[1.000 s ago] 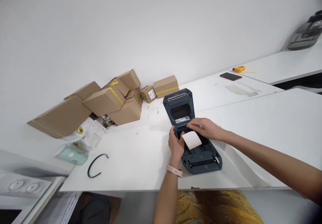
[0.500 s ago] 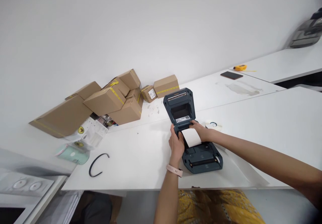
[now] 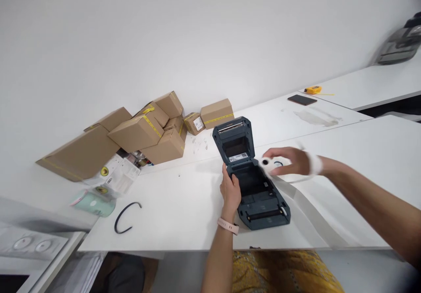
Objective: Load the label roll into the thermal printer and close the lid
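Observation:
A dark label printer (image 3: 263, 207) stands on the white table with its lid up, and its roll bay looks vacant. My left hand (image 3: 230, 190), with a pink watch strap at the wrist, grips the printer's left side near the hinge. Just right of the bay, my right hand (image 3: 289, 160) has its fingers curled around a small white paper roll (image 3: 264, 166) with a dark core hole. A blurred white strip (image 3: 315, 164) crosses the right wrist. Behind those fingers, another white roll with a blue core (image 3: 278, 164) is partly hidden.
Cardboard boxes (image 3: 164, 146) are piled against the wall at the left. A mint-green cylinder (image 3: 95, 203) and a dark curved band (image 3: 118, 220) lie on the left. Farther right are a dark phone (image 3: 301, 99) and a yellow tape measure (image 3: 313, 90). A pale strip (image 3: 309, 218) lies beside the printer.
My right hand has lifted the paper roll out of the printer bay and moved to the right with it. My left hand has stayed on the printer's side.

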The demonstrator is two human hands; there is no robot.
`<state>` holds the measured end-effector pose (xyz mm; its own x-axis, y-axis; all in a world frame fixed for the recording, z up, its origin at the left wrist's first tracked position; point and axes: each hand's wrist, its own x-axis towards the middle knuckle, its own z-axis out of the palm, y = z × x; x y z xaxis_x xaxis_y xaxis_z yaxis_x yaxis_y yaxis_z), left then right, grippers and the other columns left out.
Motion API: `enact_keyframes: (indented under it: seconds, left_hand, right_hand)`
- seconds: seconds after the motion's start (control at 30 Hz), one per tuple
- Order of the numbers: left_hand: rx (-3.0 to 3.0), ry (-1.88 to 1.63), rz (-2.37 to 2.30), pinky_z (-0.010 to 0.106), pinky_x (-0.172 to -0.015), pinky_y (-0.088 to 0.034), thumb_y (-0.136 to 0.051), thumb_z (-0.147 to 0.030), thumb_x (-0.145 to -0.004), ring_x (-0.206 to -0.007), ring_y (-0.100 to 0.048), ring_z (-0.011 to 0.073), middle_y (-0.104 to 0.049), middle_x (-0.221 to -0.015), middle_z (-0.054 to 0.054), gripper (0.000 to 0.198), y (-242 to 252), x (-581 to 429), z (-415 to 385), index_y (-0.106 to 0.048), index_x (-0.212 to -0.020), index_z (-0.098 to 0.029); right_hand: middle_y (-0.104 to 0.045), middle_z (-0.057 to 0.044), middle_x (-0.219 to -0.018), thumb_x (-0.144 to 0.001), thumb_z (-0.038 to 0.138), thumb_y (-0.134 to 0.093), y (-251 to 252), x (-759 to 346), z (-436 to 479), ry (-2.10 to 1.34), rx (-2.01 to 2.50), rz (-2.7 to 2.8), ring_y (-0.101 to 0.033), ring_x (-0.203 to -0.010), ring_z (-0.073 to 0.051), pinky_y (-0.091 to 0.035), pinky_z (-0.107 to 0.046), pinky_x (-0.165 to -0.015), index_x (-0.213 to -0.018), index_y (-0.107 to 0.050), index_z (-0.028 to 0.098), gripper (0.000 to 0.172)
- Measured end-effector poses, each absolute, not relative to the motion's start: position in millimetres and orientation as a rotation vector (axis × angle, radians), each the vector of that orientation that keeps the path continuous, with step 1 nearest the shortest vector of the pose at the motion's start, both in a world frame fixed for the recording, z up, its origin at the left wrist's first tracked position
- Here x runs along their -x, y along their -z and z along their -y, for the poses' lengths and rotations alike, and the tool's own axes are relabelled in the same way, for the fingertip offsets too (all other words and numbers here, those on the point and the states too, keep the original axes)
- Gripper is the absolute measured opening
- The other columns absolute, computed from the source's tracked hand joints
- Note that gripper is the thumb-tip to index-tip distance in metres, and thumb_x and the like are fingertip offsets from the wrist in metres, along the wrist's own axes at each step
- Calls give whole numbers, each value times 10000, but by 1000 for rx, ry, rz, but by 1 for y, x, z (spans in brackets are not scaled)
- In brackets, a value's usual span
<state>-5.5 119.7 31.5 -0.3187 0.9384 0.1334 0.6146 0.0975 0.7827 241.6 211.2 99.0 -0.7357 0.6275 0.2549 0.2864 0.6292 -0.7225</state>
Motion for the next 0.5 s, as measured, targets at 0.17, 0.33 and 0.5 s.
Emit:
enact_keyframes:
  seconds: [0.17, 0.33, 0.5]
  left_hand:
    - [-1512, -1115, -1974, 457, -1084, -407, -316, -311, -1005, -1368, -520, 302, -505, -1533, 158, 562, -32, 5, -119, -306, -1555, -194]
    - [-1487, -1145, -1976, 414, -1071, -424, -402, -344, -995, -1302, -579, 278, -580, -1463, 128, 547, -30, 6, -121, -360, -1531, -239]
    - [-1463, -1161, -1978, 417, -1081, -413, -423, -349, -992, -1292, -584, 276, -619, -1415, 121, 538, -31, 5, -121, -388, -1517, -238]
  right_hand:
    - [-698, -107, -1117, -777, 600, -725, -53, -311, -208, -941, 1062, 1869, -659, -1063, -287, -505, -408, -993, -1092, -614, 238, 492]
    - [-711, -101, -1087, -716, 648, -684, 28, -327, -210, -857, 1339, 1718, -691, -1054, -333, -524, -445, -989, -1042, -554, 279, 509]
    - [-741, -114, -1107, -825, 563, -598, 44, -327, -209, -821, 1425, 1804, -700, -1059, -353, -550, -437, -905, -1082, -575, 304, 366]
